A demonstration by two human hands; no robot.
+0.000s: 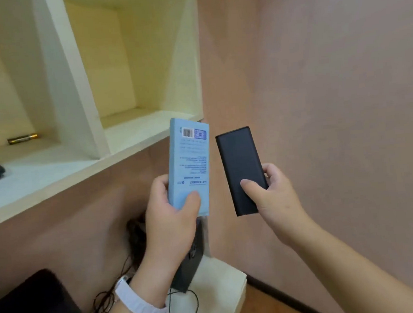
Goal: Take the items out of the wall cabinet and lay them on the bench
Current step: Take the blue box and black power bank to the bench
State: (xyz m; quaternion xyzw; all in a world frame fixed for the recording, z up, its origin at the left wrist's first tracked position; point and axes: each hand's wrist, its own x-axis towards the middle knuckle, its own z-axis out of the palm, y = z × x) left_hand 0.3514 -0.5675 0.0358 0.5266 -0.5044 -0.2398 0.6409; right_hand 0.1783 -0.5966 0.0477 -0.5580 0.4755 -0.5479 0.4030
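Now, left grip [172,209]: curled round box [190,157] low end, before cabinet [74,80] right corner.
Right grip [275,187]: pinches power bank [239,163] low end, right of cabinet.
Handling: box likely light, crushable; bank dense, slick, better held mid-body.

I see a barcode label [187,133] and small print on the blue box [189,168]. I can read none of it.
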